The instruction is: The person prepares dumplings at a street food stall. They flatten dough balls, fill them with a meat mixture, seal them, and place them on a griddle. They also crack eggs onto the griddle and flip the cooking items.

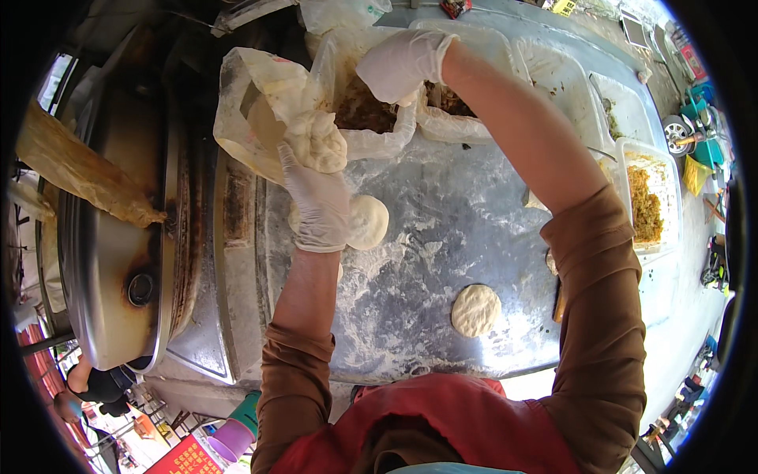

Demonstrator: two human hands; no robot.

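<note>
My gloved left hand (320,207) holds a soft lump of pale dough (317,142), its top gathered in uneven folds. My right hand (402,65), gloved too, is above a plastic-lined tub (379,145) of dark brown filling (364,112). Its fingers point down, and what they hold, if anything, is hard to make out. Beside my left wrist lies a smooth round of dough (368,222), with more dough partly hidden behind the hand. A flattened dough disc (476,310) rests on the floured metal worktop (414,284) closer to me.
At left stands a large steel round cooker (106,266), scorched in places. An open plastic bag (237,118) is beyond my left hand. More lined tubs run along the far side; one at right (645,201) holds orange-brown filling. A person (89,379) is at lower left.
</note>
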